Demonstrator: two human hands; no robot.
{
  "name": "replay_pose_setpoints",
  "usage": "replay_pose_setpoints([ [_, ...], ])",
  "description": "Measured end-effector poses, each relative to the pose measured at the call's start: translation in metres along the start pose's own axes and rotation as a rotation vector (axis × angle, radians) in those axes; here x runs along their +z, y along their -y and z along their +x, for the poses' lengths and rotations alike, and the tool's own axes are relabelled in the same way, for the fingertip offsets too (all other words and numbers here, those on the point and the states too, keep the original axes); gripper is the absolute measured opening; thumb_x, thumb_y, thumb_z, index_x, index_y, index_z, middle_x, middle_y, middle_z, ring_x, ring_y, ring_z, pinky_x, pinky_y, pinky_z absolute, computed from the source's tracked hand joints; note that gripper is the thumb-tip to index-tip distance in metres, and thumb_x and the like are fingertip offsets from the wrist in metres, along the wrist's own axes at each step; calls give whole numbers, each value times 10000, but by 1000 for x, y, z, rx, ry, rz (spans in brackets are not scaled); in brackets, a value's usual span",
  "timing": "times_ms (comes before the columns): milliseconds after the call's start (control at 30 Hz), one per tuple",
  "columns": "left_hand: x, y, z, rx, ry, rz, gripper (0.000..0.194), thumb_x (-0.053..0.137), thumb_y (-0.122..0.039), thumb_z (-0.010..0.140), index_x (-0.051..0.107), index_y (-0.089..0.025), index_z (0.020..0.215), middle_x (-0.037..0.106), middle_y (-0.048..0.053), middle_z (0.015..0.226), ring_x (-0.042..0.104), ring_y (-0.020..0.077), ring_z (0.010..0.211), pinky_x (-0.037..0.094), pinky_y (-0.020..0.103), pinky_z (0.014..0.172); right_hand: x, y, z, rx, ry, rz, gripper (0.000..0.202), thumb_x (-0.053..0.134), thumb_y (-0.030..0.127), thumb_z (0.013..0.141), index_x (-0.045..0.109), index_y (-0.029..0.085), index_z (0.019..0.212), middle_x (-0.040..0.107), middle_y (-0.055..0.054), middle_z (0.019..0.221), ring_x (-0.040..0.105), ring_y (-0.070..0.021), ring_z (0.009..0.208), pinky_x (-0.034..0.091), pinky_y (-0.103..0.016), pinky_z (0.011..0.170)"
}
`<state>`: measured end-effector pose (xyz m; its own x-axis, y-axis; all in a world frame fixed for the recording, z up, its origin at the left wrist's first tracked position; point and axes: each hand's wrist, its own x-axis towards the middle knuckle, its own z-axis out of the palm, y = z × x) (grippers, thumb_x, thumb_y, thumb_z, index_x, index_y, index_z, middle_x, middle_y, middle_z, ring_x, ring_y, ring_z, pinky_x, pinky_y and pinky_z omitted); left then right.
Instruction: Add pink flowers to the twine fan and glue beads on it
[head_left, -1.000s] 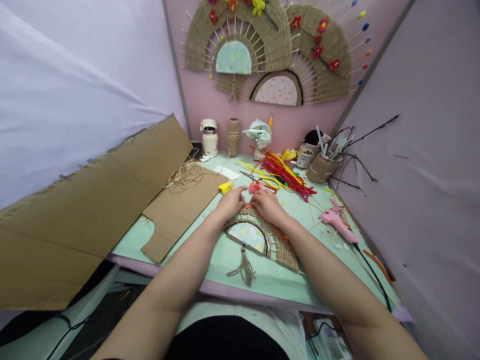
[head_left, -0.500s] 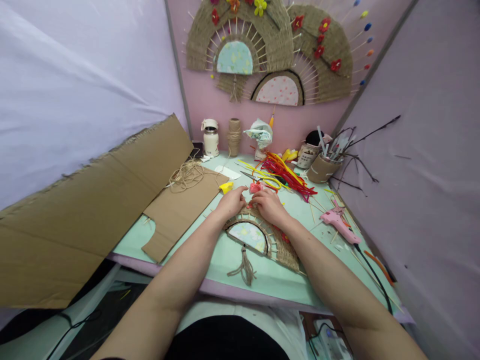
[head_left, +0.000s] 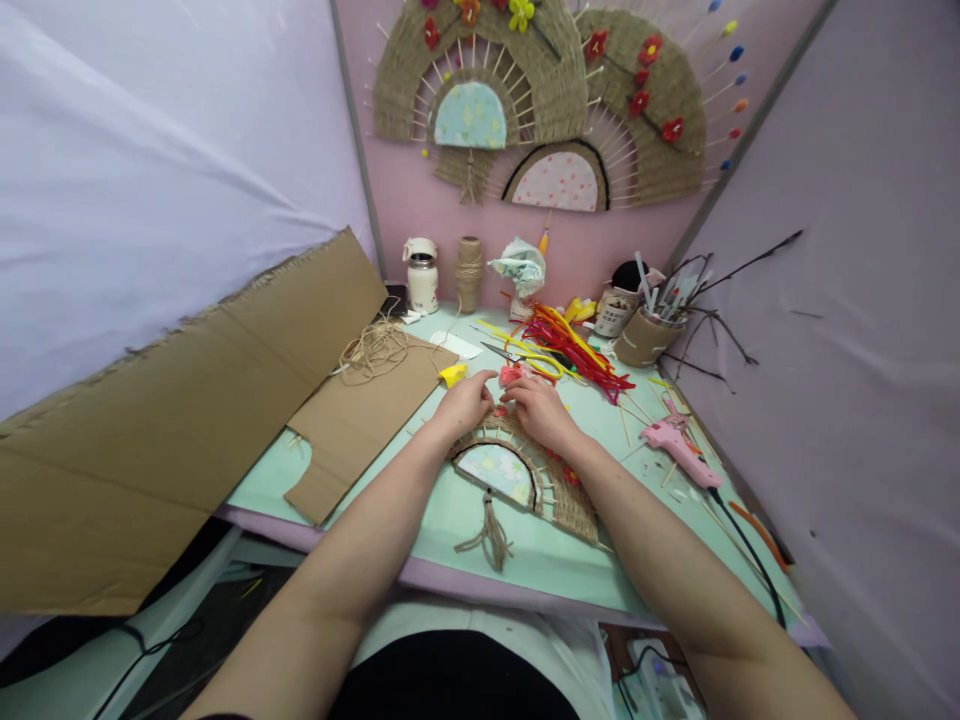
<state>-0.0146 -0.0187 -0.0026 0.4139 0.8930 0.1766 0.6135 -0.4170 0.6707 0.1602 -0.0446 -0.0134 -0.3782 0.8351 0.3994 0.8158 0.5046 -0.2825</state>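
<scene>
A small half-round woven twine fan point(head_left: 581, 508) lies on the table in front of me, with a pale floral half-circle panel point(head_left: 495, 470) at its base and a twine tassel point(head_left: 493, 535) below. Over the fan's upper edge, my left hand point(head_left: 466, 405) has its fingers bent and closed together. My right hand point(head_left: 541, 412) is curled opposite it, fingertips close to the left ones. Whatever either hand pinches is too small to make out. Between them a small red piece point(head_left: 500, 411) shows on the weave. Red flowers point(head_left: 571, 476) lie partly behind my right forearm.
Scissors point(head_left: 536, 362) and red and yellow pipe cleaners point(head_left: 581, 345) lie beyond my hands. A pink glue gun point(head_left: 682, 450) with its cord is at right. Cardboard point(head_left: 375, 420) with tangled twine point(head_left: 375, 350) lies left. A twine spool point(head_left: 469, 275) and white bottle point(head_left: 422, 280) stand behind.
My fingertips have shifted slightly, the right hand a little farther from the left. More of the small red piece on the fan shows between them. The fan has stayed in place.
</scene>
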Motion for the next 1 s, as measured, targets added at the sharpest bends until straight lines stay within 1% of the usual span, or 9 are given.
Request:
replay_pose_setpoints([
  [100, 1, -1, 0, -9, 2, -14, 572, 582, -76, 703, 524, -168, 1265, 692, 8, 798, 621, 152, 751, 458, 250, 707, 0, 0, 0, -10, 40, 8, 359, 452, 12, 773, 733, 209, 880, 680, -63, 1044, 537, -223, 1012, 402, -375, 904],
  [233, 3, -4, 0, -9, 12, -37, 565, 596, -68, 701, 531, -182, 1251, 690, -6, 782, 626, 142, 742, 459, 237, 694, 1, 0, -1, 13, 0, 8, 354, 450, 25, 785, 716, 187, 954, 669, -85, 1067, 546, -221, 1010, 399, -379, 916],
  [333, 3, -6, 0, -8, 6, -38, 556, 609, -73, 704, 533, -180, 1244, 690, -5, 783, 626, 139, 738, 459, 234, 693, 0, 1, -1, 18, 6, 6, 330, 454, 44, 806, 711, 184, 957, 676, -87, 1028, 555, -222, 974, 413, -373, 892],
  [700, 5, -3, 0, 65, 7, -6, 568, 593, -60, 697, 542, -192, 1247, 681, -8, 765, 622, 143, 725, 448, 235, 671, -5, 7, -1, 24, 34, -28, 284, 467, 71, 823, 708, 186, 917, 677, -79, 961, 556, -228, 934, 425, -351, 833],
  [833, 7, -2, 0, 69, 15, -5, 574, 587, -60, 697, 539, -181, 1257, 688, -2, 772, 627, 147, 732, 456, 242, 690, -5, 7, -1, 34, 44, -23, 299, 459, 66, 820, 711, 189, 925, 681, -82, 964, 556, -228, 954, 420, -349, 840],
  [1000, 4, -3, -1, 70, 25, -1, 596, 576, -39, 704, 517, -167, 1283, 708, 13, 810, 647, 154, 784, 472, 254, 757, -3, 5, 0, 45, 44, -14, 313, 455, 59, 814, 712, 186, 940, 687, -85, 983, 560, -230, 960, 420, -353, 842],
])
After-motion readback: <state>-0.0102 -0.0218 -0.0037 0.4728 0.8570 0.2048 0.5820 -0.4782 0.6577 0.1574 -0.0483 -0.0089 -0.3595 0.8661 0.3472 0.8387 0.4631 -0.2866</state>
